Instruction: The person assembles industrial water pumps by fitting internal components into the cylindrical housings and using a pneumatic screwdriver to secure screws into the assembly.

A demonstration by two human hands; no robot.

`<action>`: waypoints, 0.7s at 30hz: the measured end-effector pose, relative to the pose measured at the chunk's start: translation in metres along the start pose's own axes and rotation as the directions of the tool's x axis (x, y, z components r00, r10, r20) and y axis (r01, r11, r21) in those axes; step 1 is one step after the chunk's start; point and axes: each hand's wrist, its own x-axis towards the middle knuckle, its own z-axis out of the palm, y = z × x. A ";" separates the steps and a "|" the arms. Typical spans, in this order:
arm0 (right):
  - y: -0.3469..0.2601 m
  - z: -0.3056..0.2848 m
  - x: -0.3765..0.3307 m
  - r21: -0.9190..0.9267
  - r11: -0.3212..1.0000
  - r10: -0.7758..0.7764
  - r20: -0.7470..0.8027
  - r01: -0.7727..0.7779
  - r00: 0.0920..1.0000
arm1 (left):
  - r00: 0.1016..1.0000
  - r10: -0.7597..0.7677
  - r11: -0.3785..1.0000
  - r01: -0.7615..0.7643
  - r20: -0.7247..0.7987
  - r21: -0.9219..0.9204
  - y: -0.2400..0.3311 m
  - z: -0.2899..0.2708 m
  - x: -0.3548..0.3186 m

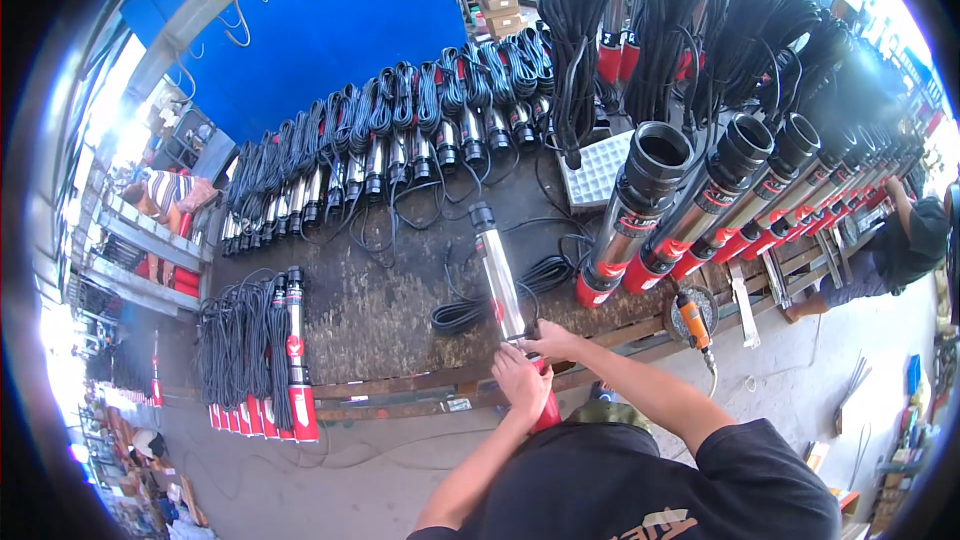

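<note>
The person's left hand [520, 380] is curled around the low part of a shiny silver tube [503, 285] with a red end. The right hand [553, 341] touches the same tube a bit higher up, with its fingers bent. Its fingertips are hard to see, so one cannot tell if it is squeezing.

The tube is in front of the person, red end close to the belly and black tip pointing away, over the brown surface [365, 310]. One cannot tell if it rests there. A loop of black cord [458, 317] lies just beside it on the left, and more cord [548, 273] bunches up close on the right.

Big silver and red tubes [638, 202] lean in a row to the right, near a white tray [598, 172]. An orange tool [693, 320] is by the edge below them. A long row of smaller tubes with cords [400, 155] fills the back. More corded tubes [245, 350] lie together at the left edge. A co-worker [905, 240] is far to the right.
</note>
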 end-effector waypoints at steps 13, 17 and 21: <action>0.012 -0.016 -0.007 0.075 0.976 -0.202 -0.006 0.202 0.979 | 0.981 0.020 0.965 0.030 0.191 -0.259 -0.018 -0.040 0.033; 0.015 -0.017 -0.004 0.222 0.953 -0.227 0.068 0.207 0.972 | 0.727 0.027 0.254 0.658 0.686 -0.709 -0.068 -0.013 0.067; 0.017 -0.037 -0.026 0.100 0.975 -0.193 -0.053 0.198 0.980 | 0.752 0.068 0.030 0.656 0.656 -0.754 -0.041 0.008 0.059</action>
